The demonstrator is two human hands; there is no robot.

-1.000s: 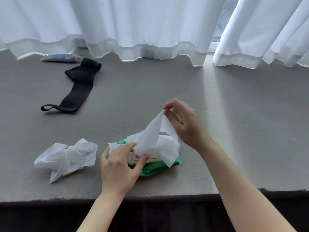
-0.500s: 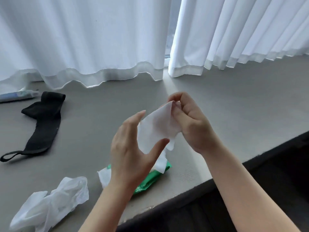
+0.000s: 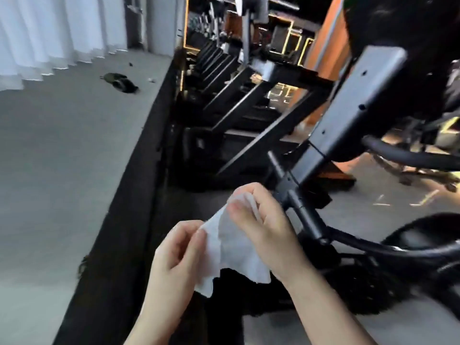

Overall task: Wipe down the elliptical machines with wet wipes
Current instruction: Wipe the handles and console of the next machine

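Both hands hold one white wet wipe [image 3: 231, 252] in front of me, low in the view. My left hand [image 3: 176, 257] pinches its left edge. My right hand [image 3: 263, 227] grips its top corner with curled fingers. Just right of my hands stands a black elliptical machine [image 3: 348, 115], its grey upright post slanting up to the right and a black handlebar tube [image 3: 306, 217] running down beside my right hand. The wipe touches no part of the machine. The wipe pack is out of view.
A grey carpeted ledge [image 3: 62, 170] with white curtains [image 3: 49, 28] runs along the left; a dark item [image 3: 122, 83] lies far back on it. More black gym machines [image 3: 224, 78] line up behind, with an orange column [image 3: 328, 38] at the back right.
The view has swung right, from the ledge and the wipe pack to the elliptical machine. The wipe has come free of the pack and both hands carry it.
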